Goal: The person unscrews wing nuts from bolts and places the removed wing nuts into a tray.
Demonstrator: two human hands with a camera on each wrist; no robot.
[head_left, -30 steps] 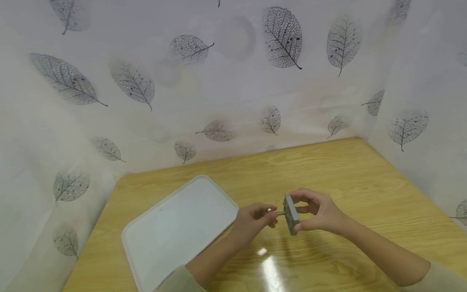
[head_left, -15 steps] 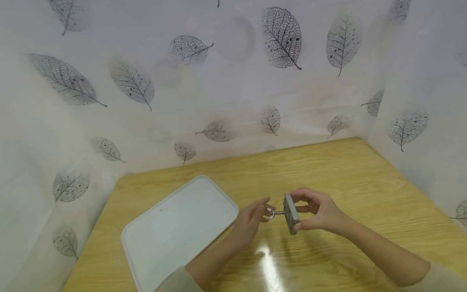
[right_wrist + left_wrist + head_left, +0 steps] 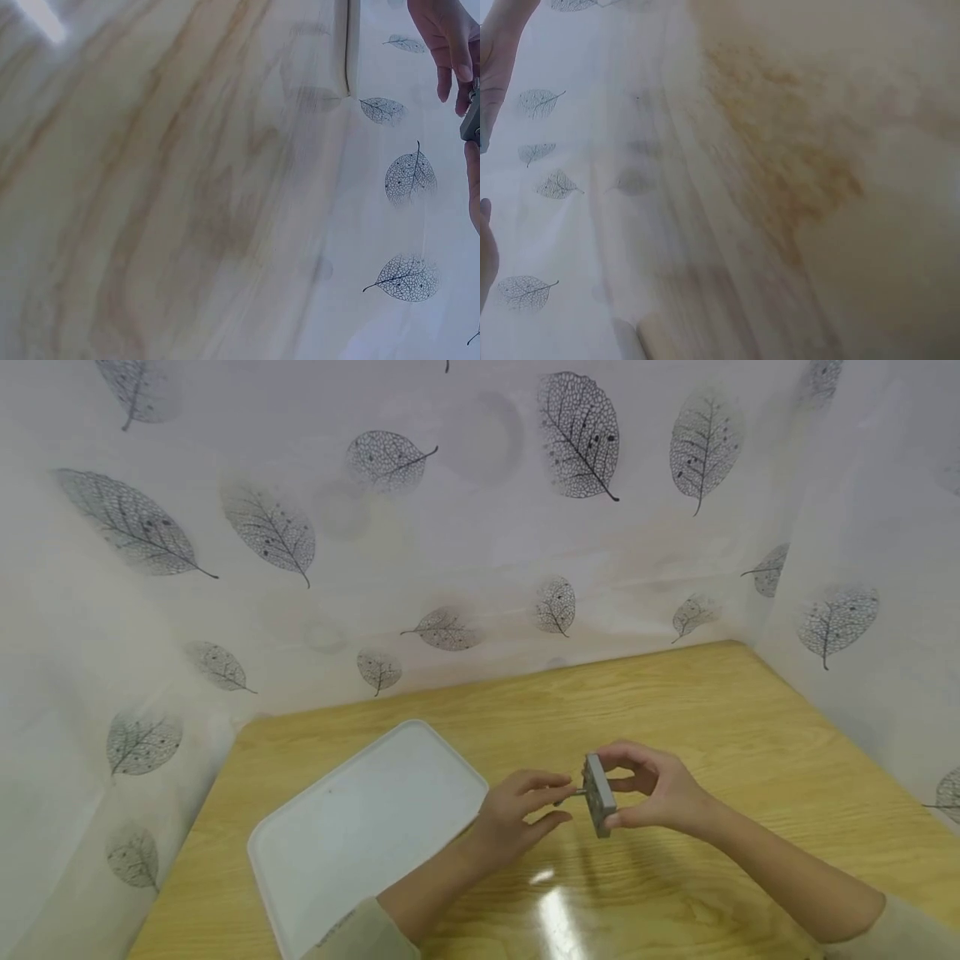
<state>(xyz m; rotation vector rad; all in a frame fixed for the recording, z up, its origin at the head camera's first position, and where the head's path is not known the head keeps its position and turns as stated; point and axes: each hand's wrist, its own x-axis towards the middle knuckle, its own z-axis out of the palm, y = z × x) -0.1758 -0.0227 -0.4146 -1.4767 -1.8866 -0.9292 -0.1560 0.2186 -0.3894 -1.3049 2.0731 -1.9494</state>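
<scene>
A grey rectangular block [image 3: 599,796] with round recesses in its face is held on edge above the table, gripped by my right hand [image 3: 660,789] with the thumb at its lower edge and fingers at the top. From its left face sticks a thin metal wing screw [image 3: 580,792]. My left hand [image 3: 517,814] is at the screw's winged end, its fingers stretched over the screw and the thumb apart below. Those fingers hide most of the wings. In the right wrist view the block [image 3: 471,124] shows only at the right edge, with my left hand [image 3: 450,37] beside it.
A white rectangular tray [image 3: 367,835] lies slanted on the wood-grain table [image 3: 675,710], left of my hands and partly behind my left forearm. Leaf-patterned sheeting [image 3: 480,527] rises at the table's back and sides.
My left fingers first pinched the screw's end, then drew back and exposed its wings, and now reach forward over it again. My right hand and the block have barely moved.
</scene>
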